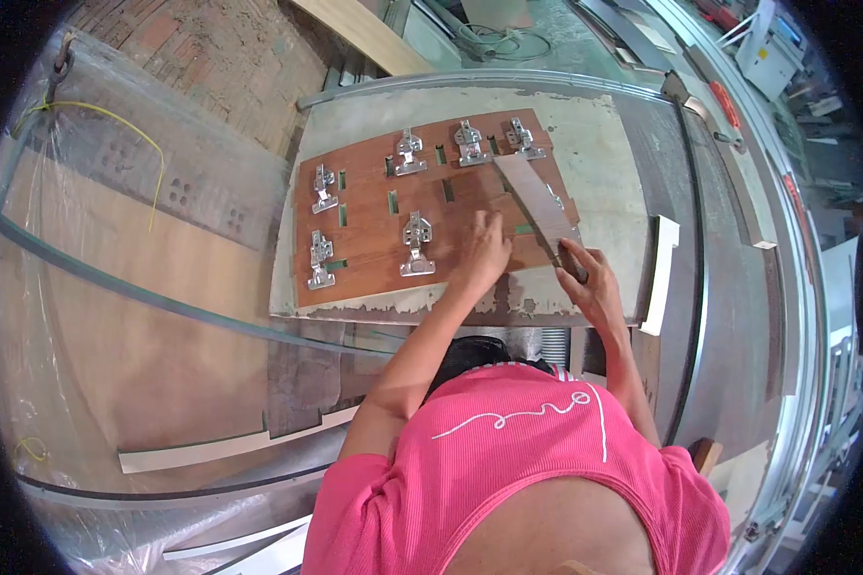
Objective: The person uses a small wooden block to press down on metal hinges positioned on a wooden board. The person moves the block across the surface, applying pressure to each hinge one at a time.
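Observation:
A reddish-brown wooden board (364, 240) with rectangular slots lies on the worktable. Several silver cabinet hinges (417, 244) sit on it in rows, one hinge (469, 142) at its far edge. My right hand (593, 286) grips the near end of a flat wooden strip (532, 192), which slants over the board's right side and partly covers a hinge (553, 196). My left hand (487, 251) is over the board just left of the strip, fingers bent down and drawn together at the surface. Whatever may be between those fingertips is hidden.
The worn, pale worktable top (599, 153) extends beyond the board, with a metal rail (508, 77) along its far edge. A white strip (660, 278) stands at the right edge. On the left, plastic sheeting (96, 259) covers large wooden panels.

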{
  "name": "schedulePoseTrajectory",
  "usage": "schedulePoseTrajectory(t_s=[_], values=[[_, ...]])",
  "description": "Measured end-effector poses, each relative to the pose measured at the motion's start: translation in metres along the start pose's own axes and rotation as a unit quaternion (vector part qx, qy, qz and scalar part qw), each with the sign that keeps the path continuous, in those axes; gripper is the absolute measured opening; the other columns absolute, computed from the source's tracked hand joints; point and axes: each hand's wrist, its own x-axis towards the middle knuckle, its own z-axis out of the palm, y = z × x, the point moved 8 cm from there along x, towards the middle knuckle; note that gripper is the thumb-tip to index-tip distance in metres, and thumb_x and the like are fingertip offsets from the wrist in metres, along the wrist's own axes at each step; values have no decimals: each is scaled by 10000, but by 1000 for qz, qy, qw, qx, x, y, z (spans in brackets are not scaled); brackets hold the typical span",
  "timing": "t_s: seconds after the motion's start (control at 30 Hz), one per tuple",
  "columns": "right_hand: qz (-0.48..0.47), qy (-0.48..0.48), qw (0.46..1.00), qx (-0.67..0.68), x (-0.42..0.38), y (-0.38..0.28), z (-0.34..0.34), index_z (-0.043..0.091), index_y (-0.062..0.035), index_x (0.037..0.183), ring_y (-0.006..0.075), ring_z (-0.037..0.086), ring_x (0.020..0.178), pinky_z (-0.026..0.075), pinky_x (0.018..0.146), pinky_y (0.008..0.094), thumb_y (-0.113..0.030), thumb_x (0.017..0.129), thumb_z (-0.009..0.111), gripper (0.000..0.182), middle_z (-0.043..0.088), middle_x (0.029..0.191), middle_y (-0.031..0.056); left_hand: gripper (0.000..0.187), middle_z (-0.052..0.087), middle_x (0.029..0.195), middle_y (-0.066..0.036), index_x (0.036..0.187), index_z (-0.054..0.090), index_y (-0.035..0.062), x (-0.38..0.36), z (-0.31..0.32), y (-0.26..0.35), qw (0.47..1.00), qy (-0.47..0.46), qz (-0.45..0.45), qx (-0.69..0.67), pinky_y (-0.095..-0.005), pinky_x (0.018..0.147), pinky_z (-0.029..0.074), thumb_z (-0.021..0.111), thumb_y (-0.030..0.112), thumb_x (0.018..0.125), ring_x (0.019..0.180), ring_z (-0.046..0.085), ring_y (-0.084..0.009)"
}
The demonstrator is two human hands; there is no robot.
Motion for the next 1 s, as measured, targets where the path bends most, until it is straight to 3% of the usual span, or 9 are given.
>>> schedulePoseTrajectory(t_s=[0.2, 0.47, 0.57, 1.0], values=[[45, 43, 996, -57, -11, 27, -32, 569, -178, 1268, 332, 626, 931, 489, 812, 394, -275, 795, 673, 494, 589, 1054, 180, 397, 489, 1088, -214, 1127, 515, 7, 15, 53, 51, 997, -46, 56, 4, -489, 869, 416, 653, 121, 772, 1031, 506, -404], [74, 40, 994, -72, -23, 45, -41, 586, -163, 1251, 330, 611, 945, 469, 828, 394, -266, 795, 661, 474, 593, 1065, 167, 438, 456, 1171, -217, 1176, 458, 50, 15, 87, 57, 994, -80, 75, 13, -534, 967, 341, 652, 185, 807, 1189, 408, -412], [64, 29, 995, -68, -23, 47, -42, 584, -182, 1251, 329, 628, 922, 494, 807, 401, -279, 783, 677, 486, 597, 1042, 180, 427, 489, 1082, -216, 1122, 490, -11, 15, 79, 67, 993, -53, 100, 43, -480, 905, 401, 689, 138, 775, 1073, 472, -397], [47, 24, 997, -61, -18, 47, -41, 585, -161, 1246, 327, 632, 918, 498, 796, 402, -288, 793, 672, 478, 591, 1050, 186, 426, 489, 1065, -227, 1133, 482, -13, 13, 82, 64, 992, -22, 109, 67, -487, 883, 405, 682, 147, 793, 1043, 482, -406]])
